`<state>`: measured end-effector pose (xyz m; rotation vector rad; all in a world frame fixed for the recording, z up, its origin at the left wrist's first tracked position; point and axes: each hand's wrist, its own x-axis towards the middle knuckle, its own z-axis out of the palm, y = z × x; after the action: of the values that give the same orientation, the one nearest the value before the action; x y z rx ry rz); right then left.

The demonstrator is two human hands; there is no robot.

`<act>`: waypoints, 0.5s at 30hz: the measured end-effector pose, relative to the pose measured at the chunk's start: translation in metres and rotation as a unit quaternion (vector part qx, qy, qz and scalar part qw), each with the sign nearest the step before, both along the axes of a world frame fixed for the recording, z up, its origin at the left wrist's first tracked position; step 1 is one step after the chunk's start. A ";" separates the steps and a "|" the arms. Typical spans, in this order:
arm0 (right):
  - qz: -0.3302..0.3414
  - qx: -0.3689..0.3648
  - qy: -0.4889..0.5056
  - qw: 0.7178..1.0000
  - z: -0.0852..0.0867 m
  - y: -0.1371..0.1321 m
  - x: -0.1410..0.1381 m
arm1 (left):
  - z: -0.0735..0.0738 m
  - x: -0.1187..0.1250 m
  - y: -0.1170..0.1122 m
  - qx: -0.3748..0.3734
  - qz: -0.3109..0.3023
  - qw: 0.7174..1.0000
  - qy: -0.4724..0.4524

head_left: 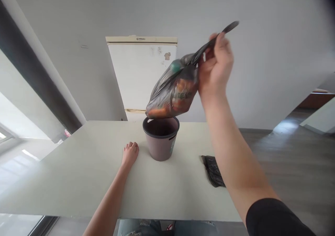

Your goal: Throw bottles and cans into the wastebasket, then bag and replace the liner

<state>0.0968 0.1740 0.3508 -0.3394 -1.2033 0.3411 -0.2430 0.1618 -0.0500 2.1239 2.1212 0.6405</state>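
Note:
My right hand [216, 61] is raised at the upper right, its fingers closed around the twisted neck of a full black garbage bag [174, 89]. The thin plastic shows orange and green items inside. It hangs tilted, its lower end just over the mouth of a mauve trash can [160, 145] with a dark rim. The can stands upright on the table, and its inside looks dark. On the tabletop, left of the can and apart from it, rests my left hand [131, 152], fingers curled in and holding nothing.
A folded black plastic bag [213, 171] lies on the white table [104, 180], partly behind my right forearm. Beyond the far edge stands a white refrigerator [138, 75] against a grey wall. Grey floor [295, 180] lies to the right.

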 end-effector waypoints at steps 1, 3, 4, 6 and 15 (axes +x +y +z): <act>-0.006 0.003 0.002 1.000 0.006 -0.005 0.015 | -0.001 -0.001 0.001 0.000 -0.001 1.000 0.006; -0.006 0.013 0.018 1.000 0.013 -0.015 0.046 | -0.001 -0.002 0.002 0.000 -0.004 1.000 0.013; -0.003 0.020 0.028 0.999 0.013 -0.021 0.062 | -0.002 -0.002 0.002 0.000 -0.006 1.000 0.016; -0.005 0.033 0.042 0.999 0.010 -0.035 0.092 | -0.002 -0.003 0.003 0.000 -0.009 1.000 0.019; -0.158 -0.056 0.011 0.986 -0.054 -0.066 0.167 | -0.004 -0.005 0.003 -0.002 -0.009 1.000 0.022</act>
<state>0.2635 0.1083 0.2964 -0.6145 -1.0891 0.1363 -0.2481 0.1651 -0.0538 2.1733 2.1202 0.5912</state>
